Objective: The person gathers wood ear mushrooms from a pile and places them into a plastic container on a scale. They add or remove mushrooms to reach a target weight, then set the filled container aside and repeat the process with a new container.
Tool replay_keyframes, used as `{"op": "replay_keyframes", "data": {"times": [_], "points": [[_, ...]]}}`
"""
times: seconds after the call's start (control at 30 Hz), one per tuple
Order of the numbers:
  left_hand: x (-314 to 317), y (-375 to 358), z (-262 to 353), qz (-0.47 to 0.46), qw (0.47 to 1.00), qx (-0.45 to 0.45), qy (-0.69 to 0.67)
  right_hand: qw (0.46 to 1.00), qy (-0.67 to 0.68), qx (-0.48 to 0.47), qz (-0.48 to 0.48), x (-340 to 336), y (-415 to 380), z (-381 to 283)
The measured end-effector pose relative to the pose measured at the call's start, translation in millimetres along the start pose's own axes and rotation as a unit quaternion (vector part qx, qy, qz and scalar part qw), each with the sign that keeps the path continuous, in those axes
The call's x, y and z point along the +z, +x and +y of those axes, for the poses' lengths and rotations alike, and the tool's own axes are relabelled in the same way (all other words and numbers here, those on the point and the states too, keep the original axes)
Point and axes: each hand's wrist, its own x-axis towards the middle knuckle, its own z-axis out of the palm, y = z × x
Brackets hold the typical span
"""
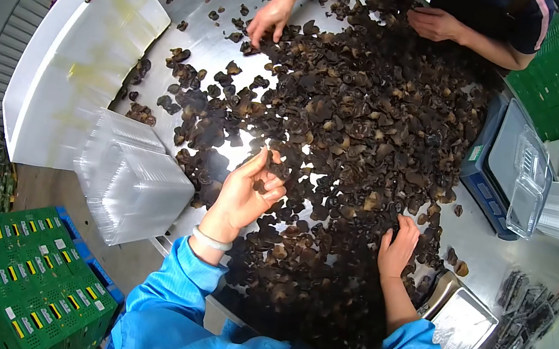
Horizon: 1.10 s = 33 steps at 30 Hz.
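Dark brown, curled pieces that look like wood ear fungus (pixel 372 116) are heaped over a shiny metal table (pixel 196 10). My left hand (pixel 248 195), with a pale bracelet at the wrist, is raised above the left part of the heap, palm up, its fingers curled around a few dark pieces (pixel 279 168). On the heap's lower right rests my right hand (pixel 398 248), back upward and fingers apart, touching the pieces. Nothing shows gripped in it, though its fingertips partly sink among the pieces.
Across the table a co-worker's hands (pixel 270 21) touch the heap. A white foam box (pixel 82 65) and stacked clear trays (pixel 136 183) stand left. A scale (pixel 497 168) sits right, a metal tray (pixel 464 323) lower right. Green crates (pixel 33 280) are lower left.
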Motion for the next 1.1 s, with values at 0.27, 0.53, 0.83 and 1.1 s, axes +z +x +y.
{"op": "replay_keyframes", "data": {"times": [0.27, 0.53, 0.83, 1.1], "points": [[6, -49, 30, 0.021, 0.997, -0.067, -0.014, 1.000, 0.005, 0.011, -0.017, -3, -5, 1], [87, -115, 376, 0.148, 0.848, 0.502, 0.085, 1.000, -0.001, 0.008, -0.008, 0, -6, 0], [8, 44, 215, 0.305, 0.890, 0.180, 0.287, 1.000, -0.004, 0.014, -0.016, -4, -4, -1], [-112, 108, 88, 0.532, 0.334, 0.312, 0.713, 1.000, 0.013, 0.008, -0.015, -4, 0, 3]]}}
